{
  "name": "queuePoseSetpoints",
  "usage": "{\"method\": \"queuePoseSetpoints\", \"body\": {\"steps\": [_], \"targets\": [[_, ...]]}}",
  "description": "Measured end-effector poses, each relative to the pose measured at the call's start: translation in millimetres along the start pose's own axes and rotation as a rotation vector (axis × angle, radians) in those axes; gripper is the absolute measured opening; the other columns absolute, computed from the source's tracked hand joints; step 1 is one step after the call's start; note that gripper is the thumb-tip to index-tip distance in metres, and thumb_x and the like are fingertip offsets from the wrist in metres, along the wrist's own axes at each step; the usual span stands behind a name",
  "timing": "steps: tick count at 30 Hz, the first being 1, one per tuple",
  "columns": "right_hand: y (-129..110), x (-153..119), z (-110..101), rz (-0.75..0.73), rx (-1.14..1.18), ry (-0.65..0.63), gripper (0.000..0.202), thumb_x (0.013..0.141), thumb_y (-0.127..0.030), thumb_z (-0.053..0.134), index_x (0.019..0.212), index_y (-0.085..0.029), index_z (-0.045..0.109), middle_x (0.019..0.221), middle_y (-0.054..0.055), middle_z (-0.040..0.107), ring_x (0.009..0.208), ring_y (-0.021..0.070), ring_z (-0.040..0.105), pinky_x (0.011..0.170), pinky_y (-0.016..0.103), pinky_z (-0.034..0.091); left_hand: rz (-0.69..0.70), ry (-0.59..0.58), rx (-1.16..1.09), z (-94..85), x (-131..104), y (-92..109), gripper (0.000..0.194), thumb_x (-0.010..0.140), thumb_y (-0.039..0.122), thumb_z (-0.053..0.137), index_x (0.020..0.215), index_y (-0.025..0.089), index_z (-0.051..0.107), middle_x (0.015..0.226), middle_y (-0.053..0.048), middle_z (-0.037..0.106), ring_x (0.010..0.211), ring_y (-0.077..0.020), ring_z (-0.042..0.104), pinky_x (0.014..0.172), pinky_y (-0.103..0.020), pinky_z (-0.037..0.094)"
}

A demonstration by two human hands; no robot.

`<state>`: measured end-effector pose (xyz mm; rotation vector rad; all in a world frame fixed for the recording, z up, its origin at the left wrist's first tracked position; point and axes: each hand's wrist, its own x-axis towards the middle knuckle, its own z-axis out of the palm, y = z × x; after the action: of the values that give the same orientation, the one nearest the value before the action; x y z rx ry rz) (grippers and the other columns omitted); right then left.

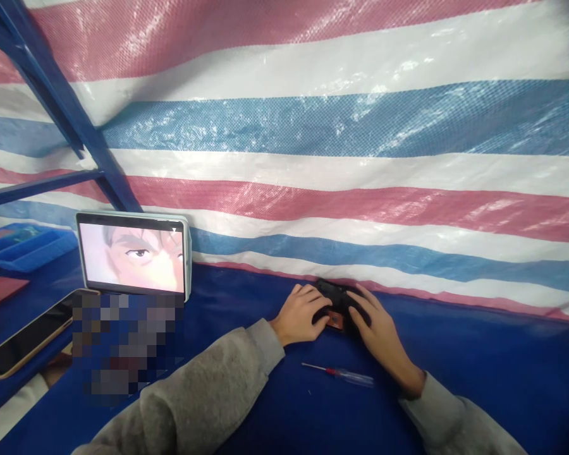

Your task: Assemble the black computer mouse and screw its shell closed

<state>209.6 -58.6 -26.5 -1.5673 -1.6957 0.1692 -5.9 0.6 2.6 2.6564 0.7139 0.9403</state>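
Observation:
A black object with a reddish-brown part (336, 320) lies on the blue table near the striped sheet; its exact kind is hard to make out. My left hand (304, 315) rests on its left side, fingers bent around the edge and thumb by the reddish part. On the right side of the object is my right hand (372, 323), its fingers spread and reaching over the dark edge. A small screwdriver (346, 376) with a clear handle and red collar lies on the table below the hands, touched by neither.
A tablet (133, 256) showing a cartoon face stands at the left, with a phone (33, 332) beside it. Farther left are a blue tray (33, 249) and a red flat item (0, 294). Blue metal bars (61, 95) and a striped sheet (341, 126) rise behind the blue table (265, 411).

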Motion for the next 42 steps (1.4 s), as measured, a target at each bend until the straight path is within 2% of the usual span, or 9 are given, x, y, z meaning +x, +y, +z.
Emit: {"method": "queuePoseSetpoints", "body": {"steps": [2,4,9,12,20,24,29,35,42], "targets": [[-0.9,-0.4,0.1,-0.016,-0.006,0.008,0.039,0.093,-0.040,0.046,0.123,-0.021,0.063,0.144,0.012,0.048,0.130,0.0271,0.048,0.109,0.048,0.040,0.027,-0.043,0.026,0.8,-0.5,-0.8,0.028,0.081,0.023,0.067,0.108,0.019,0.064,0.102,-0.006,0.067,0.099,-0.0231,0.057,0.084,-0.036,0.041],[-2.3,-0.9,-0.7,-0.037,-0.022,0.025,0.039,0.093,-0.040,0.047,0.123,-0.020,0.062,0.146,0.013,0.045,0.133,0.0280,0.045,0.110,0.050,0.038,0.038,-0.039,0.032,1.0,-0.7,-1.6,0.025,0.084,0.024,0.066,0.108,0.019,0.064,0.101,-0.006,0.068,0.098,-0.0223,0.057,0.083,-0.035,0.041],[-10.7,-3.1,-5.5,-0.065,-0.070,0.124,0.038,0.093,-0.040,0.046,0.122,-0.021,0.061,0.144,0.013,0.044,0.134,0.0302,0.040,0.111,0.055,0.033,0.092,0.121,-0.015,0.4,0.9,1.0,0.021,0.095,0.028,0.055,0.111,0.017,0.063,0.106,-0.008,0.068,0.100,-0.0206,0.061,0.088,-0.036,0.044],[-18.4,-5.2,-7.1,-0.124,-0.024,0.113,0.039,0.093,-0.039,0.047,0.128,-0.023,0.057,0.141,0.011,0.047,0.132,0.0282,0.043,0.111,0.053,0.035,0.114,0.205,-0.028,0.8,2.9,4.0,0.023,0.098,0.030,0.050,0.115,0.017,0.061,0.110,-0.008,0.067,0.104,-0.0190,0.062,0.092,-0.034,0.047],[-25.2,-6.7,-4.8,-0.179,-0.017,0.098,0.041,0.091,-0.039,0.054,0.129,-0.025,0.056,0.129,0.011,0.055,0.119,0.0270,0.053,0.103,0.049,0.044,0.109,0.262,-0.106,2.4,3.0,5.0,0.023,0.099,0.029,0.050,0.117,0.019,0.061,0.113,-0.008,0.067,0.108,-0.0185,0.062,0.097,-0.034,0.052],[-24.3,-6.0,-5.0,-0.191,-0.038,0.142,0.040,0.090,-0.042,0.056,0.125,-0.024,0.059,0.118,0.011,0.062,0.109,0.0263,0.058,0.096,0.046,0.048,0.104,0.263,-0.145,1.8,1.8,5.4,0.026,0.099,0.030,0.050,0.120,0.019,0.060,0.115,-0.008,0.066,0.111,-0.0190,0.062,0.099,-0.035,0.052],[-23.2,-5.3,-5.3,-0.173,-0.036,0.172,0.038,0.091,-0.044,0.054,0.123,-0.023,0.060,0.113,0.011,0.066,0.105,0.0261,0.060,0.093,0.045,0.049,0.058,0.229,-0.219,4.7,1.0,1.5,0.045,0.095,0.033,0.056,0.138,0.021,0.046,0.134,-0.010,0.054,0.124,-0.0197,0.054,0.108,-0.035,0.047],[-22.2,-5.4,-5.4,-0.160,-0.061,0.175,0.040,0.091,-0.045,0.053,0.123,-0.022,0.062,0.111,0.011,0.067,0.102,0.0257,0.063,0.091,0.043,0.051,0.035,0.226,-0.262,9.7,0.9,-4.1,0.034,0.096,0.031,0.055,0.129,0.021,0.055,0.125,-0.008,0.060,0.115,-0.0188,0.060,0.103,-0.035,0.051],[-27.0,-5.7,-9.5,-0.206,-0.044,0.215,0.039,0.092,-0.038,0.054,0.125,-0.021,0.062,0.106,0.010,0.071,0.096,0.0246,0.067,0.089,0.042,0.054,0.060,0.196,-0.267,4.0,1.7,0.8,0.035,0.099,0.026,0.049,0.133,0.024,0.054,0.122,-0.008,0.057,0.111,-0.0181,0.061,0.097,-0.032,0.056]]}}
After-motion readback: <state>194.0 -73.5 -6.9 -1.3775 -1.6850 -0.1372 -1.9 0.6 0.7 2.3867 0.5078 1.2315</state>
